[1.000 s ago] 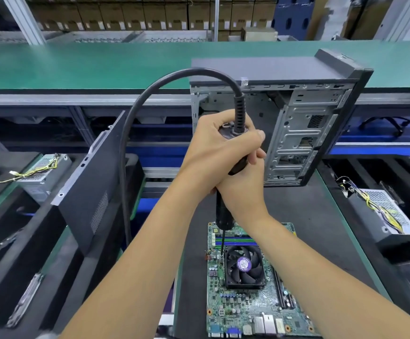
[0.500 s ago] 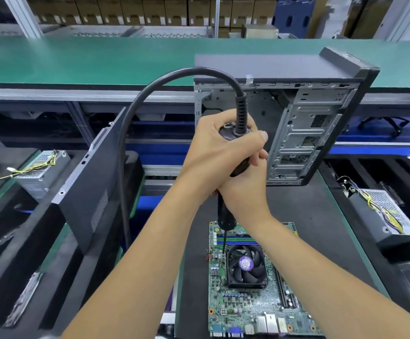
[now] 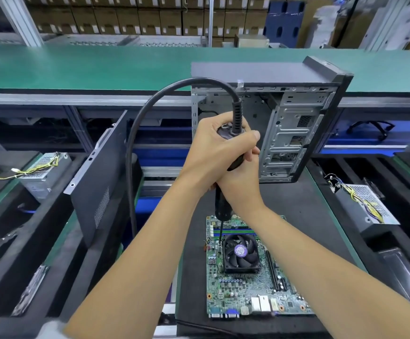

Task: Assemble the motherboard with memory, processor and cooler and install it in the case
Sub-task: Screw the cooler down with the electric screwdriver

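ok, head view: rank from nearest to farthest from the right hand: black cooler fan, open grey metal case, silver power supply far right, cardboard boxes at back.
1. Open grey metal case: just behind and right of the right hand.
2. Black cooler fan: below it, on the green motherboard.
3. Silver power supply: far right.
4. Cardboard boxes: back wall.

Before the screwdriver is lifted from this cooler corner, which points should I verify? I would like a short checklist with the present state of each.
1. Both hands grip the electric screwdriver, left hand above, right hand below: ok.
2. Bit stands at the far-left corner of the cooler: ok.
3. Screw fully seated: cannot tell, too small.
4. Other cooler screws tightened: cannot tell.
5. Motherboard lies flat on the dark mat: ok.
6. Case stands open, empty: ok.
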